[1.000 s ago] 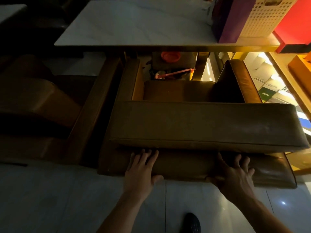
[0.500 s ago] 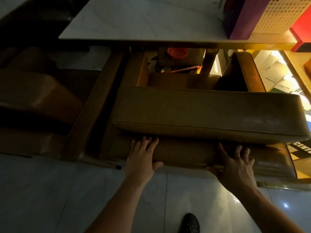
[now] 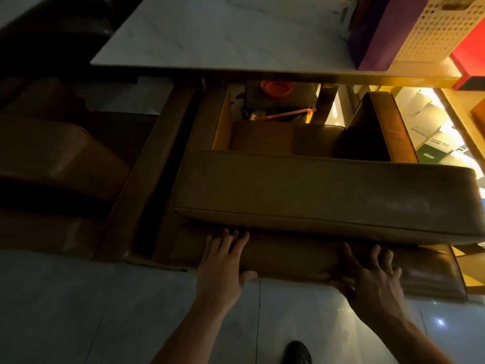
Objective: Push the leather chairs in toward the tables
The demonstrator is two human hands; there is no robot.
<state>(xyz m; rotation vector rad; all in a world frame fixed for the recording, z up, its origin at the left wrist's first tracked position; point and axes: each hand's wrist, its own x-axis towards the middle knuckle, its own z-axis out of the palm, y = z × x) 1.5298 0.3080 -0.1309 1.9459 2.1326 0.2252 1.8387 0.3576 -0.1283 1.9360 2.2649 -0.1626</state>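
Note:
A brown leather chair (image 3: 315,193) stands with its back toward me and its armrests reaching under the white marble table (image 3: 223,40). My left hand (image 3: 223,266) lies flat on the chair's lower back, fingers spread. My right hand (image 3: 372,279) presses the same lower back farther right, thumb hooked at the bottom edge. A second brown leather chair (image 3: 60,164) sits to the left, dim, beside the first.
On the table's right end stand a purple box (image 3: 378,32), a perforated cream basket (image 3: 433,27) and a red box (image 3: 469,43). Under the table sits a bin with an orange lid (image 3: 275,88). Papers (image 3: 433,143) lie lit at the right. My shoe (image 3: 296,353) rests on the tiled floor.
The chair has slid forward toward the table with both hands pressed on its back, and the seat shows less. The view moved closer.

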